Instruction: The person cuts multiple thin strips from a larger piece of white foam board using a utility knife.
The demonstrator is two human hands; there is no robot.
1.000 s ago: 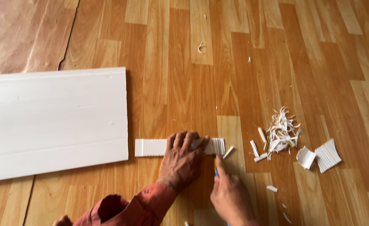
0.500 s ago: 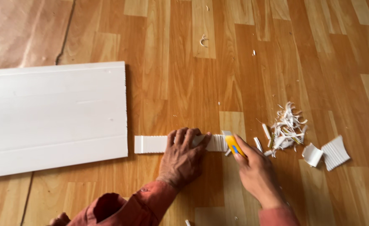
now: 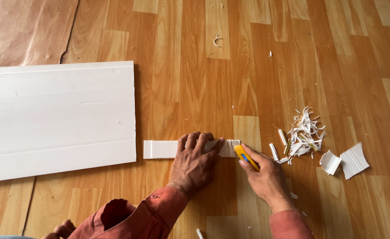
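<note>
A narrow ribbed white strip [image 3: 161, 149] lies flat on the wooden floor [image 3: 195, 88]. My left hand [image 3: 194, 161] presses down on its right half, fingers spread over it. My right hand [image 3: 265, 175] grips a yellow utility knife [image 3: 246, 157] whose tip meets the strip's right end. Both sleeves are reddish.
A large white panel [image 3: 55, 113] lies on the floor to the left. A pile of white shavings [image 3: 303, 135] and two ribbed white offcuts [image 3: 345, 161] sit to the right. Brown paper [image 3: 22, 28] covers the floor's top-left corner. A bare foot [image 3: 64, 229] shows at the bottom edge.
My right hand has come up from below the strip and brought the yellow knife to the strip's right end. My left hand has stayed pressed on the strip.
</note>
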